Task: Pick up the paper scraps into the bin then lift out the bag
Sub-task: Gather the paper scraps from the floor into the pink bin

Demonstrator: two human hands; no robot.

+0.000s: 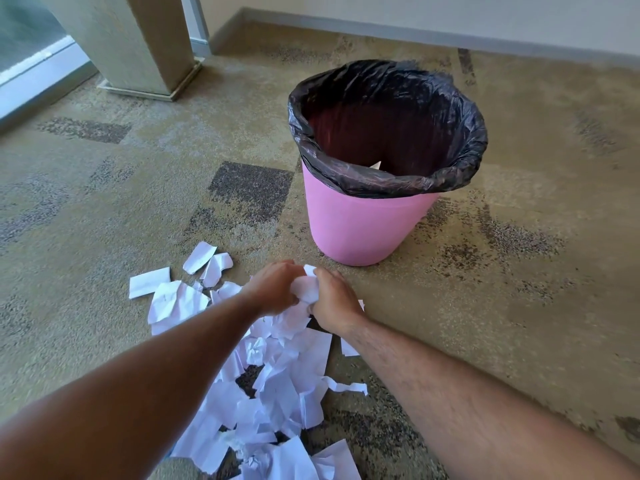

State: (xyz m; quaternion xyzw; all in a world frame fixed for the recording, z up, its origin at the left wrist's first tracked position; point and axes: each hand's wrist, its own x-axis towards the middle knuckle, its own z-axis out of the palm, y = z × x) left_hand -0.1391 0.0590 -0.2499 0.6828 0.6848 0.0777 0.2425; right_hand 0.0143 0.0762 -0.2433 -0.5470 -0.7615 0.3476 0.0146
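Note:
A pink bin [360, 223] stands upright on the carpet, lined with a black bag [460, 133] folded over its rim. A bit of white paper shows inside it. Many torn white paper scraps [277, 386] lie in a heap on the floor in front of the bin. My left hand [275, 289] and my right hand [334, 301] meet just above the heap's far end, fingers curled round a crumpled wad of paper [304, 287] held between them. Both hands are a little short of the bin's base.
A square pillar [138, 43] with a base plate stands at the back left, beside a glass door frame [38, 74]. A wall with a grey skirting board [433, 32] runs behind the bin. Patterned carpet [519, 271] extends to the right.

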